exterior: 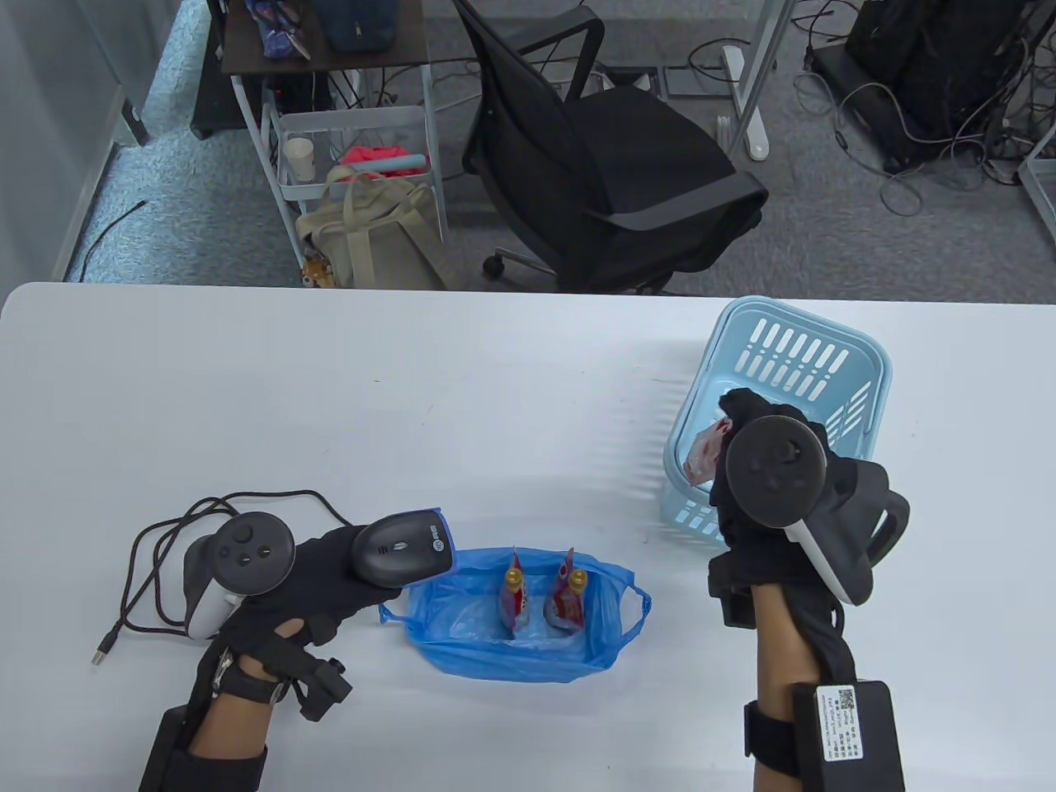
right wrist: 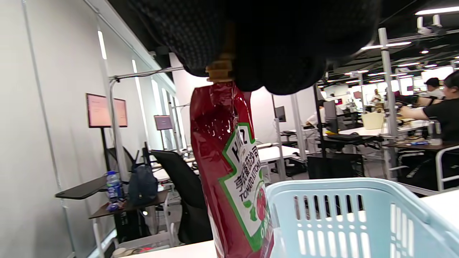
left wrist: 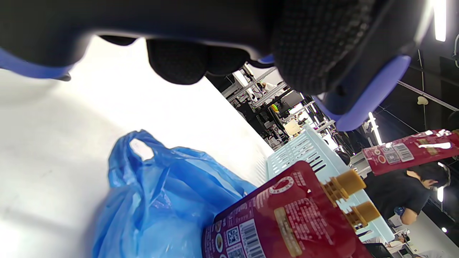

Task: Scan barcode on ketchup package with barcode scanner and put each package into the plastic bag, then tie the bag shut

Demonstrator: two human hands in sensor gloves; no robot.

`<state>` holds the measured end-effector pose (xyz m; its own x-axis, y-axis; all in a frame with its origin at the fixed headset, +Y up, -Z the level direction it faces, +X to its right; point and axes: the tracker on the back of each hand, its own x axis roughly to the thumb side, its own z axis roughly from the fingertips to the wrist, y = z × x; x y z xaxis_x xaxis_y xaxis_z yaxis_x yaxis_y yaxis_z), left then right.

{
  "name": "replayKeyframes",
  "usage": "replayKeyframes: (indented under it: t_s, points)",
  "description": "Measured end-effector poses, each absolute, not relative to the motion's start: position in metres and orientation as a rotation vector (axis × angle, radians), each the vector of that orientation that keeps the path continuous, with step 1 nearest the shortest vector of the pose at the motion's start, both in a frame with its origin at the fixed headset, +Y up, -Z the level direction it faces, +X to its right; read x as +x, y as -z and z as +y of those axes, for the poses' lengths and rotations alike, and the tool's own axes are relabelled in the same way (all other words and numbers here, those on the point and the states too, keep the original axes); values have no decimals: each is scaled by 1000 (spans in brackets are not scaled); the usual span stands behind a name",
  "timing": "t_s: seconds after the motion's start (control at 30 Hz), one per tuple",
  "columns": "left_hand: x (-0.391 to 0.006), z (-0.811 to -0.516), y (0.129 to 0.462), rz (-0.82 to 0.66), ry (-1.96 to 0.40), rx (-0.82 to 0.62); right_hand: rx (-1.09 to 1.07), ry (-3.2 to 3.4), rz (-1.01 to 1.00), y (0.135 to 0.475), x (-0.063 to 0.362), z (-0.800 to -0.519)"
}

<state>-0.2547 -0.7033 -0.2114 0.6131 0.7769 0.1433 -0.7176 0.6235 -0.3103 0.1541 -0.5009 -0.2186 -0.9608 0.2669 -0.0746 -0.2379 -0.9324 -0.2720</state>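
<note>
My left hand [exterior: 326, 590] grips a black barcode scanner [exterior: 404, 547] with blue trim, its head beside the open blue plastic bag [exterior: 462, 635] on the table. Two red ketchup packages [exterior: 516, 596] [exterior: 566, 601] stand upright inside the bag; one package [left wrist: 283, 222] shows its barcode close in the left wrist view. My right hand [exterior: 747, 429] holds another ketchup package [exterior: 703, 454] by its gold cap, hanging over the light blue basket [exterior: 796, 355]. That package [right wrist: 233, 168] hangs label-forward in the right wrist view and, as a red package [left wrist: 408, 150], shows a barcode in the left wrist view.
The scanner's black cable [exterior: 157, 569] loops on the table at the left, ending in a USB plug [exterior: 101, 656]. Beyond the far table edge stand a black office chair [exterior: 610, 165] and a white cart [exterior: 355, 165] with bags.
</note>
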Motion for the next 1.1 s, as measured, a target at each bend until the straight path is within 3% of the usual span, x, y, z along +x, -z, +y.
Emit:
replayKeyframes:
  t_s: [0.53,1.1]
  points:
    - [-260,-700,211,-281,-899,-202,335,-2878,-183,223,46,-529]
    - [-255,-702,210,-306,-857,-228,566,-2843,0,219,-18,-564]
